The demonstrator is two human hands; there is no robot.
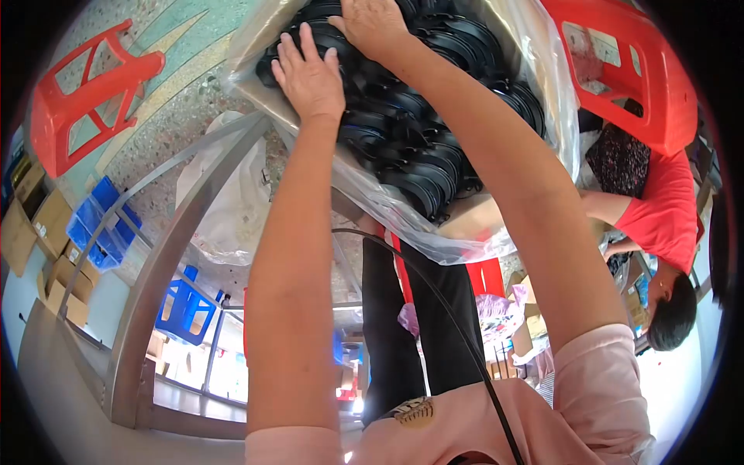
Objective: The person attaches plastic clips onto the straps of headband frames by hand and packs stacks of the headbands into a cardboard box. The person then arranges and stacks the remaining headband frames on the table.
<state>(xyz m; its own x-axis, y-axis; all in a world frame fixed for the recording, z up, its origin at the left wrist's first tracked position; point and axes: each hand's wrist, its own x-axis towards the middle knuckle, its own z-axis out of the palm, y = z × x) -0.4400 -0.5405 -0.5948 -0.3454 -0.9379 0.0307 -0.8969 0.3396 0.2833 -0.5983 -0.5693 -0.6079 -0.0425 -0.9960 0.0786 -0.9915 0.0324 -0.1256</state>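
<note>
A cardboard box (474, 219) lined with clear plastic stands at the top centre of the head view, filled with several stacked black curved parts (422, 174). My left hand (311, 81) lies on the black parts near the box's left side, palm down, fingers spread. At the top edge of the view, my right hand (373, 27) rests on the parts with its thumb apart; its fingertips are cut off by the frame. Neither hand visibly grips a part.
Red stools (54, 116) stand at the upper left and upper right. A metal frame (174, 225) runs along the left, near a blue crate (105, 225) and a blue stool (184, 308). Another person in a red shirt (668, 205) is at the right. A black cable crosses my body.
</note>
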